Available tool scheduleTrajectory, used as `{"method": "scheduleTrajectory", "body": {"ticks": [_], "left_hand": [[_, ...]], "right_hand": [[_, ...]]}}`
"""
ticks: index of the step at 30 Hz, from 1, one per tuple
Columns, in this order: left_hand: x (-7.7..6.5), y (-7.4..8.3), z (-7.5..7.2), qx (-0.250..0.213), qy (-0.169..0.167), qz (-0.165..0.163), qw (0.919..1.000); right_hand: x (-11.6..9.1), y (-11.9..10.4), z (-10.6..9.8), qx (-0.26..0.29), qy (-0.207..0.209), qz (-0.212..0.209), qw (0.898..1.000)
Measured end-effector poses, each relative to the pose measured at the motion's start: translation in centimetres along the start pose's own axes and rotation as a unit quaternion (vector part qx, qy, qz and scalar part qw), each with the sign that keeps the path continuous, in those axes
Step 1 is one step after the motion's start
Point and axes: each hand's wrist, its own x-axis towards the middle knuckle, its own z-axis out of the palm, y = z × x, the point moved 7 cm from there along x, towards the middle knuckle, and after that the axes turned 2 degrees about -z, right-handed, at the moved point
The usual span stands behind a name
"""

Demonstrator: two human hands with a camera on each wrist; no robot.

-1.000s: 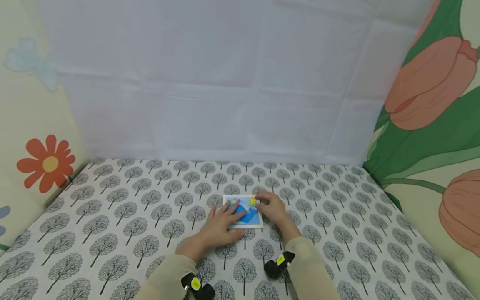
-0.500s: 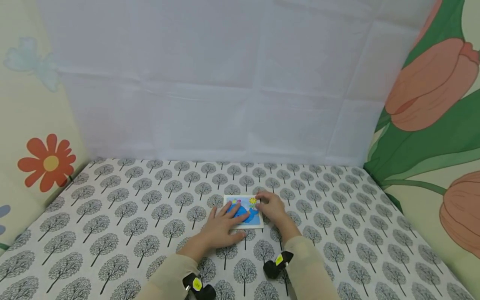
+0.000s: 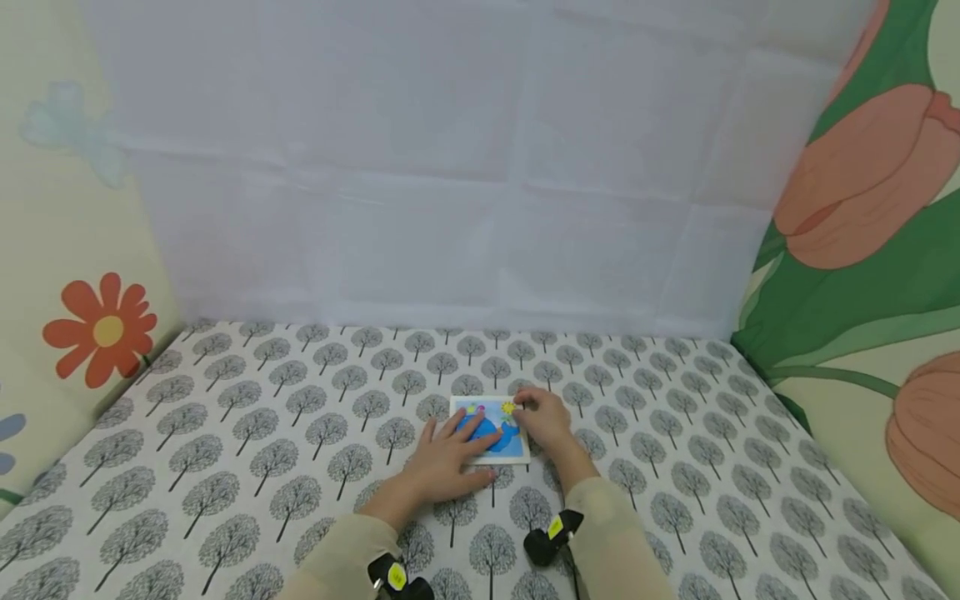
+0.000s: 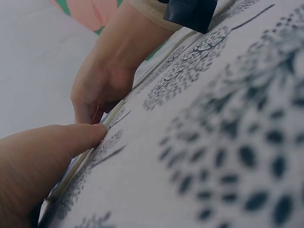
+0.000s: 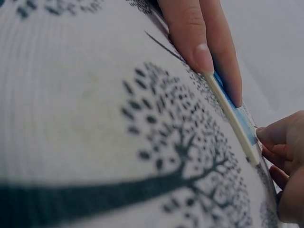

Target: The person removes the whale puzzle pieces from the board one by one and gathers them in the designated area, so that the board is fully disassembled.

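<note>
A small flat picture board (image 3: 516, 452) with a pale raised border lies on the cloth. Its picture has a blue whale-like shape and a yellow flower on light blue. My left hand (image 3: 442, 462) rests on it with fingers spread, hiding the picture's left part. In the right wrist view, the left thumb touches the near border (image 5: 232, 114) and a finger lies on the picture. My right hand (image 3: 547, 417) is at the far right corner, its thumb at the flower and its fingers curled around the edge. In the left wrist view, the right hand (image 4: 102, 88) bends down over the board.
The table has a white cloth (image 3: 247, 467) printed with dark trees. A white sheet (image 3: 420, 167) hangs behind it. Flower-painted walls (image 3: 847, 200) stand on both sides. Black wrist cameras (image 3: 551, 537) sit at both cuffs.
Both hands keep almost the same place on the board. The left fingers shift very slightly over the picture. The whole head view moves a little.
</note>
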Motion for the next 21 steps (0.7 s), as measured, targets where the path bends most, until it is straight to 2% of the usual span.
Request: {"method": "scheduleTrajectory", "body": {"ticks": [8, 16, 21], "left_hand": [[0.11, 0.03, 0.17, -0.002, -0.001, -0.010, 0.9999], [0.53, 0.42, 0.00, -0.005, 0.002, -0.021, 0.9998], [0.98, 0.51, 0.17, -0.004, -0.010, -0.025, 0.9996]], "right_hand": [[0.02, 0.06, 0.09, -0.013, 0.021, -0.011, 1.000], [-0.05, -0.20, -0.06, -0.024, 0.029, -0.040, 0.998], [-0.07, -0.11, -0.13, -0.021, 0.025, -0.032, 0.999]]}}
